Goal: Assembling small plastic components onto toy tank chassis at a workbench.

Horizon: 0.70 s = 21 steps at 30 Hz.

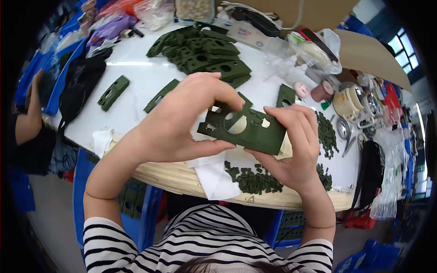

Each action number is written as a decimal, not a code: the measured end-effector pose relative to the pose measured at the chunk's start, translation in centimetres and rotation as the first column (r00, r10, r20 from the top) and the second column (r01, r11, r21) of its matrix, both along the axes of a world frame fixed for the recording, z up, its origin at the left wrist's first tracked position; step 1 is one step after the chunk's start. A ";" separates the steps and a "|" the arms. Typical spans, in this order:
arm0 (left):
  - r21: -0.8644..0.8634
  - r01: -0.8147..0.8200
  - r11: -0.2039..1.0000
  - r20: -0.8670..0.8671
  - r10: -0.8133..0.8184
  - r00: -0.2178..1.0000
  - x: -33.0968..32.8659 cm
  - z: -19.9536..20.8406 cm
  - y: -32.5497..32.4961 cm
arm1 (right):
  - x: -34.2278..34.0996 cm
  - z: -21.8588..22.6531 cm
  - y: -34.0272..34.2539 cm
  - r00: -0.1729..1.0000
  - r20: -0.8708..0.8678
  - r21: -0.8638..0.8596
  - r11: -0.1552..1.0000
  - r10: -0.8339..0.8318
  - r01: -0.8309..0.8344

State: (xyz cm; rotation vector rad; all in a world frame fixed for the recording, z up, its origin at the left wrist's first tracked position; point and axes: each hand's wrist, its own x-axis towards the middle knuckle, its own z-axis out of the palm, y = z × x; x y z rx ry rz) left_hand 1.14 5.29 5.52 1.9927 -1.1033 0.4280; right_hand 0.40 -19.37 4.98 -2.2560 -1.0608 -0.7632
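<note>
Between my hands is a dark green panel [255, 136], tilted, with a large round hole and a smaller opening. My left hand [177, 116] has its thumb at the panel's lower edge and a fingertip at its upper edge. The panel's right end is gripped by my right hand [296, 145], thumb below and fingers above. Behind the panel's top edge a green piece [246, 101] sticks up; I cannot tell whether it is joined to the panel. Small green scraps [257, 181] lie on the table below my hands.
A pile of green panels [202, 50] lies at the back of the white table [129, 68]. One loose panel [113, 93] lies at left, another [286, 94] beyond my right hand. More scraps [327, 134], scissors [349, 144] and a mug [348, 101] are at right. Blue crates [152, 214] stand below.
</note>
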 end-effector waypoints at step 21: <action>-0.672 -0.181 0.718 -0.720 -0.578 0.383 0.7 -5.0 -1.9 | 8.9 -1.3 -14.5 0.653 -0.432 -0.203 0.773 -0.622 0.602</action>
